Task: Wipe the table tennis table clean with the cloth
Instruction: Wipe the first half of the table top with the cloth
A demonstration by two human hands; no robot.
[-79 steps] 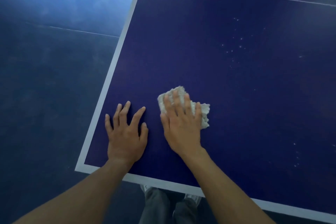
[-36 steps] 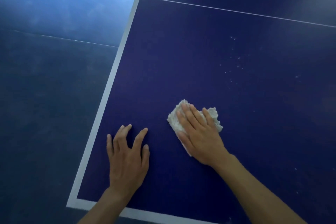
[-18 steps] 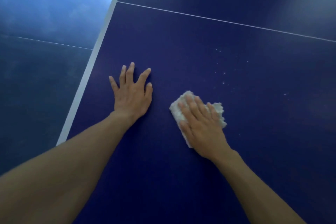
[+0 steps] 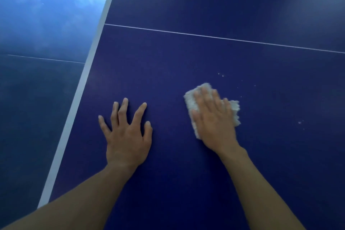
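The dark blue table tennis table (image 4: 186, 58) fills most of the view. A crumpled white cloth (image 4: 234, 110) lies on it right of centre. My right hand (image 4: 212, 117) presses flat on the cloth with straight fingers, covering most of it. My left hand (image 4: 127, 132) rests flat on the bare table surface to the left, fingers spread. Small white specks (image 4: 221, 74) dot the surface just beyond the cloth, and a few more specks (image 4: 300, 122) lie to its right.
The table's white side line (image 4: 82, 89) runs diagonally along the left edge, with dark blue floor (image 4: 37, 99) beyond it. A thin white centre line (image 4: 224, 38) crosses the table farther away.
The right hand has slid the cloth farther away over the table, up to the white specks. The view has shifted forward along the table; the left hand stays flat on the surface.
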